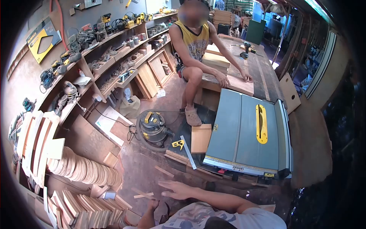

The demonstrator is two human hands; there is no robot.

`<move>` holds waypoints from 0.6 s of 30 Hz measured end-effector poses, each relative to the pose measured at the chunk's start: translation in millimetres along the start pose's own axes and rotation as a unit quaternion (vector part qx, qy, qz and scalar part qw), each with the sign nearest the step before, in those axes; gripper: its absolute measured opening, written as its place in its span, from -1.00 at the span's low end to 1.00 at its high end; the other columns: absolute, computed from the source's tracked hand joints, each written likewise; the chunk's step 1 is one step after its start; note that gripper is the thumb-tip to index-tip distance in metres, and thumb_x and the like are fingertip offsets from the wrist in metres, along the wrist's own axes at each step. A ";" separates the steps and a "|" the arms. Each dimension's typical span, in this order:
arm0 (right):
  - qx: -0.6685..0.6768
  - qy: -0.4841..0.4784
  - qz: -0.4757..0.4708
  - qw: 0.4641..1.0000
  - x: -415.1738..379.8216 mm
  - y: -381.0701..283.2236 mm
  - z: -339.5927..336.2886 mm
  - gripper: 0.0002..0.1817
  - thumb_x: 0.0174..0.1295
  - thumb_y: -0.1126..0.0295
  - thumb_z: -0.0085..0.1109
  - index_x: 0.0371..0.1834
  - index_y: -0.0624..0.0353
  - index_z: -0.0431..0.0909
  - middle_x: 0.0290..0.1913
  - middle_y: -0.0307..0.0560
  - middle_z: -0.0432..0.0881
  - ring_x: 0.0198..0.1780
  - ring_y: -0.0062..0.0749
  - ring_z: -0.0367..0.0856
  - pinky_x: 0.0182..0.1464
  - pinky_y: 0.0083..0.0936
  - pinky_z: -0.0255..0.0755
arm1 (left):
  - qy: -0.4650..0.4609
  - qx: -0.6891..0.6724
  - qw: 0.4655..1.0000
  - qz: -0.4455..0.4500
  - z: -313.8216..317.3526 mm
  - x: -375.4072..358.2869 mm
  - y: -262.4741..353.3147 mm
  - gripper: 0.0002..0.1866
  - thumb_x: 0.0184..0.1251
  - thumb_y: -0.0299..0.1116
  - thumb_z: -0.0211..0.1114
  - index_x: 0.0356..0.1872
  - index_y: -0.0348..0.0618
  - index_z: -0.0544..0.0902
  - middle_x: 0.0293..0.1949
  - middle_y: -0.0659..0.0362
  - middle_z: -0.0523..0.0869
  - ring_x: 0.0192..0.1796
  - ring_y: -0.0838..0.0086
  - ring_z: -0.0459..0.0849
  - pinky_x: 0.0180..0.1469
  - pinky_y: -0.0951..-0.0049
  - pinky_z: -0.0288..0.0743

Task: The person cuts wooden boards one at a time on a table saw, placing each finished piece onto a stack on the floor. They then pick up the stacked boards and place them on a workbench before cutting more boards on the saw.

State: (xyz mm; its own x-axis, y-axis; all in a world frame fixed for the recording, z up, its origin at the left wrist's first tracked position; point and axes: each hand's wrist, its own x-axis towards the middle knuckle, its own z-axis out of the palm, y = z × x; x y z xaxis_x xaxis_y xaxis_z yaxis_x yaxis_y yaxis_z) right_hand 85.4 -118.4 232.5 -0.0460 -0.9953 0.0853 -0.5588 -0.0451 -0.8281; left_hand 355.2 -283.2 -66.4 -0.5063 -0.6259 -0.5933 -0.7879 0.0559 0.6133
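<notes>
My right hand reaches out to the left over the dirt floor, fingers spread and palm down, holding nothing. Thin wood strips lie on the floor just left of it. My bare foot shows below the hand. My left hand is out of view. A grey table saw with a yellow insert stands just beyond my arm.
Another person sits on the workbench, both hands on a wood board. A shop vacuum, a square board and a yellow-handled square lie left of the saw. Round wood discs and tool shelves fill the left.
</notes>
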 end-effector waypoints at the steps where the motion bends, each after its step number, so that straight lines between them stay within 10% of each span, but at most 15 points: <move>1: 0.071 -0.022 0.050 0.996 -12.0 -1.2 4.2 -0.27 0.54 -0.11 -0.10 0.53 0.27 0.28 0.52 0.28 0.32 0.52 0.08 0.33 0.52 -0.24 0.19 | 0.061 0.028 0.994 0.092 -4.9 -12.3 21.8 -0.40 0.24 -0.09 0.36 0.16 -0.40 0.65 0.12 -0.28 0.70 0.30 0.01 0.63 0.33 0.20 0.47; 4: 0.137 -0.051 0.235 0.961 -74.9 21.6 22.0 -0.23 0.53 -0.18 -0.13 0.50 0.27 0.32 0.48 0.24 0.40 0.46 0.05 0.42 0.47 -0.28 0.28 | 0.092 0.134 0.987 -0.014 -3.7 -10.8 38.1 -0.29 0.22 -0.05 0.39 0.28 -0.38 0.57 0.23 -0.26 0.64 0.35 0.04 0.59 0.35 0.23 0.45; 7: 0.160 -0.031 0.293 0.942 -167.1 33.9 41.9 -0.25 0.52 -0.16 -0.07 0.47 0.30 0.36 0.46 0.22 0.43 0.42 0.00 0.48 0.43 -0.30 0.33 | -0.066 -0.048 0.994 0.075 -9.1 -3.5 50.8 -0.22 0.24 0.00 0.43 0.37 -0.34 0.51 0.29 -0.21 0.61 0.37 0.12 0.58 0.36 0.26 0.45; 11: 0.170 -0.004 0.347 0.922 -287.0 -10.2 62.5 -0.46 0.45 0.06 0.16 0.30 0.26 0.55 0.28 0.17 0.62 0.30 -0.12 0.59 0.34 -0.30 0.42 | -0.371 0.015 0.904 0.212 -60.9 -164.8 218.6 -0.38 0.39 0.00 0.38 0.30 -0.24 0.60 0.15 -0.04 0.74 0.20 0.28 0.69 0.25 0.34 0.53; 14: 0.175 0.067 0.383 0.904 -339.4 -45.4 110.1 -0.65 0.41 0.18 0.22 0.03 0.25 0.67 0.00 0.08 0.75 0.04 -0.27 0.71 0.12 -0.34 0.53 | -0.451 0.148 0.836 0.276 -22.6 -189.6 193.7 -0.57 0.43 -0.03 0.36 0.10 -0.15 0.74 -0.06 0.04 0.83 -0.01 0.38 0.77 0.09 0.33 0.59; 15: 0.162 0.128 0.436 0.876 -346.1 -60.0 121.0 -0.75 0.34 0.24 0.23 -0.18 0.22 0.72 -0.29 -0.04 0.75 -0.22 -0.24 0.74 -0.07 -0.31 0.58 | -0.381 0.195 0.851 0.306 -17.3 -201.9 202.8 -0.67 0.46 -0.08 0.34 -0.05 -0.11 0.79 -0.23 0.11 0.84 -0.19 0.52 0.73 -0.05 0.34 0.60; 18: 0.116 0.340 0.377 0.853 -362.8 -69.6 142.4 -0.76 0.35 0.22 0.23 -0.24 0.19 0.71 -0.33 0.06 0.72 -0.30 -0.20 0.73 -0.16 -0.30 0.57 | -0.300 0.077 0.923 0.229 13.0 -214.2 228.5 -0.70 0.50 -0.16 0.31 -0.12 -0.23 0.77 -0.33 0.19 0.79 -0.27 0.57 0.65 -0.14 0.39 0.56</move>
State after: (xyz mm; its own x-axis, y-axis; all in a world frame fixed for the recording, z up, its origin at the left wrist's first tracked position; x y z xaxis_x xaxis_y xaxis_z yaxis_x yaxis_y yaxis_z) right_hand 258.9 233.7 180.3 -0.8345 -0.4718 -0.2845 0.0183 0.4925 -0.8701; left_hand 279.0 -126.2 194.0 -0.8653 0.0322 -0.5002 -0.4595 0.3475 0.8174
